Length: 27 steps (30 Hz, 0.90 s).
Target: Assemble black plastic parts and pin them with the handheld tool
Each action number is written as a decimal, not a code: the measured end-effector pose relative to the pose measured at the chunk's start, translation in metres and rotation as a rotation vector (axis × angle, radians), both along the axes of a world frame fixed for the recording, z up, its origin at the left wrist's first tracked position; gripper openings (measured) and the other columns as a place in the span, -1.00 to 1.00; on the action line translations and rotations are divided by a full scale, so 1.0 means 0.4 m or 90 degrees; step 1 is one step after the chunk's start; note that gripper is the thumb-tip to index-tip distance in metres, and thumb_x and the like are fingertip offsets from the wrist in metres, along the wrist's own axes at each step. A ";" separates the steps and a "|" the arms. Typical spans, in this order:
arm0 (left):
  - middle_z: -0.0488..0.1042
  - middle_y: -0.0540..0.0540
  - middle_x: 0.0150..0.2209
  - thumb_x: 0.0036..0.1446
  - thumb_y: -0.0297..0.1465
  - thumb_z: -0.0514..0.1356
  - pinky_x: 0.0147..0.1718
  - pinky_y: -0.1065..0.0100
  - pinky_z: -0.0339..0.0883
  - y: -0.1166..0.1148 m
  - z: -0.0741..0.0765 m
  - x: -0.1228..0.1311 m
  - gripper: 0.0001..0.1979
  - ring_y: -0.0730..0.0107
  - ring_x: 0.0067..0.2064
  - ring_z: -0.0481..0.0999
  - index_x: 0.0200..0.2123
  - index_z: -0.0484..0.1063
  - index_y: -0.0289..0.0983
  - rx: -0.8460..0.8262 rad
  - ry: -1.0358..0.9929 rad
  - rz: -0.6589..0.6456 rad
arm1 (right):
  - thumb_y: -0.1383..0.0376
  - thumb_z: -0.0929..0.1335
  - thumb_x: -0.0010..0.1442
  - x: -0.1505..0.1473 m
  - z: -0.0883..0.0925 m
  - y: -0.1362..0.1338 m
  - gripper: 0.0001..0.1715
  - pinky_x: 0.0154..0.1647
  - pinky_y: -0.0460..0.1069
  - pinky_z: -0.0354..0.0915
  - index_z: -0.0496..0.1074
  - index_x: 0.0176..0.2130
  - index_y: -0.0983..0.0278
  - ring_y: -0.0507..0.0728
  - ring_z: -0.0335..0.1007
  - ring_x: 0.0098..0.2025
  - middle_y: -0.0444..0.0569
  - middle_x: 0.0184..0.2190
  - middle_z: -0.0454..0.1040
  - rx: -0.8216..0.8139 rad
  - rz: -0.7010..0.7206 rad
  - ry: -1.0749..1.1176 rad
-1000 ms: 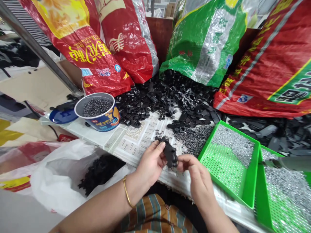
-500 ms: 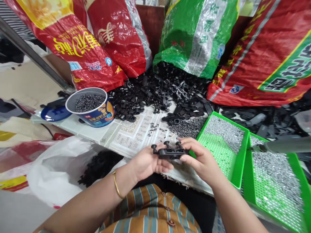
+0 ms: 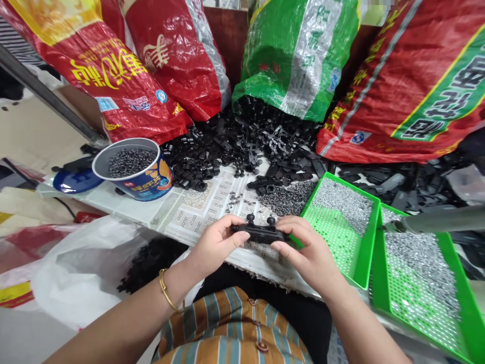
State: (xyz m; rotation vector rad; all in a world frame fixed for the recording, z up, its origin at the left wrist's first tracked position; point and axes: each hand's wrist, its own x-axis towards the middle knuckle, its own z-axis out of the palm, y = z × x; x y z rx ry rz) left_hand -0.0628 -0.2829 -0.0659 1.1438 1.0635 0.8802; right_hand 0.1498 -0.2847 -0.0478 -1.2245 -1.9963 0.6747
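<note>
Between my hands is a black plastic part (image 3: 259, 233), long and narrow, with round knobs standing up along its far side. My left hand (image 3: 223, 240) pinches its left end between thumb and fingers. At the other end, my right hand (image 3: 303, 242) grips it the same way, thumb in front and fingers behind. The part is held level above the front edge of the patterned tabletop (image 3: 189, 215). Just beyond it lie a few tiny dark pieces (image 3: 239, 201) and a heap of small dark grains (image 3: 290, 198).
Heaps of black plastic parts (image 3: 265, 146) spill from a green sack (image 3: 280, 60) and red sacks (image 3: 178, 55). A blue tub (image 3: 151, 179) of small dark pieces stands left. Two green perforated trays (image 3: 337, 237) with small silvery pieces sit right, a metal pole (image 3: 435, 220) crossing above one.
My left hand has turned from lying palm up under the black part to pinching its left end. The part has shifted slightly left and its near side now faces me more.
</note>
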 end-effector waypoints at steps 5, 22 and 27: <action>0.38 -0.02 -0.32 0.02 -0.32 0.21 -0.31 0.41 0.28 -0.002 0.005 0.002 -0.78 0.45 -0.31 0.38 -0.24 0.36 -0.26 0.095 0.081 -0.003 | 0.23 0.36 0.10 0.008 -0.011 -0.001 -0.86 -0.06 0.09 0.26 0.38 -0.29 0.22 0.14 0.32 -0.09 -0.02 -0.28 0.44 -0.005 -0.010 0.020; 0.30 -0.04 -0.37 0.07 -0.34 0.14 -0.41 0.44 0.20 -0.009 0.045 0.001 -0.89 0.43 -0.35 0.32 -0.40 0.34 -0.26 0.209 0.172 -0.054 | 0.30 0.35 0.09 0.008 -0.016 -0.014 -0.86 0.01 0.15 0.19 0.34 -0.27 0.19 0.20 0.26 -0.02 -0.02 -0.27 0.41 0.026 0.017 0.030; 0.29 -0.02 -0.41 0.07 -0.28 0.14 -0.36 0.41 0.21 -0.025 0.014 0.009 -0.84 0.44 -0.37 0.32 -0.40 0.31 -0.27 0.128 0.117 -0.006 | 0.28 0.29 0.15 -0.003 -0.012 -0.016 -0.90 -0.16 0.06 0.26 0.32 -0.27 0.23 0.14 0.30 -0.17 0.00 -0.28 0.37 -0.044 0.039 0.026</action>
